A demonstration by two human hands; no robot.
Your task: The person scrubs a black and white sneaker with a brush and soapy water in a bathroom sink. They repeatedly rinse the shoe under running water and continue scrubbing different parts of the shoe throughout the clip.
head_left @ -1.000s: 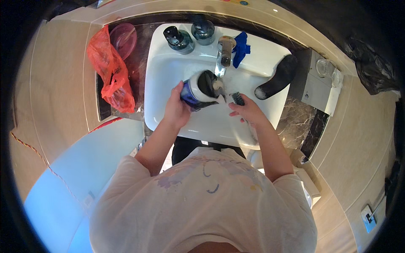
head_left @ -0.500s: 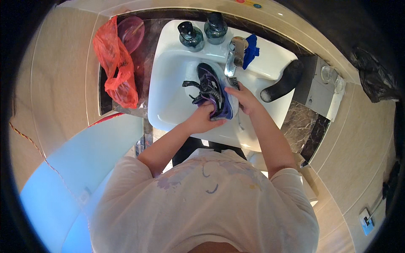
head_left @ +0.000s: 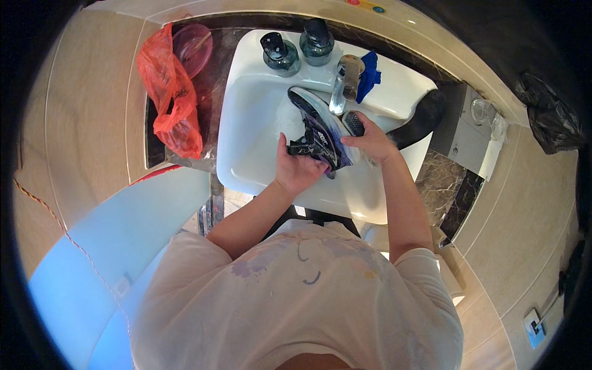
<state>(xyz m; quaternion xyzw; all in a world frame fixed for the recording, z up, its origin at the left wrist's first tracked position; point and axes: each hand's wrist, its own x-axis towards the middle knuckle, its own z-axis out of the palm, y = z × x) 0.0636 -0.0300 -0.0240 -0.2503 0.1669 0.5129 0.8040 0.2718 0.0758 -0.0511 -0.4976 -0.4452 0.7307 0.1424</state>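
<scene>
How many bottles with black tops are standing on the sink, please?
2: the left bottle at the back of the sink, the right bottle beside it, nearer the faucet.

Shoe: I am seeing black, purple, pale sole edge.
Brush: reading near-black.
Sink: reading white.
Bag: reading translucent red.
Counter: I am noting brown marble, pale veining.
My shirt: I am wearing white, purple-patched print.

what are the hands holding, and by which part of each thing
The left hand holds a dark shoe near its heel end, thumb apart; the right hand grips a brush close to its dark bristles.
</scene>
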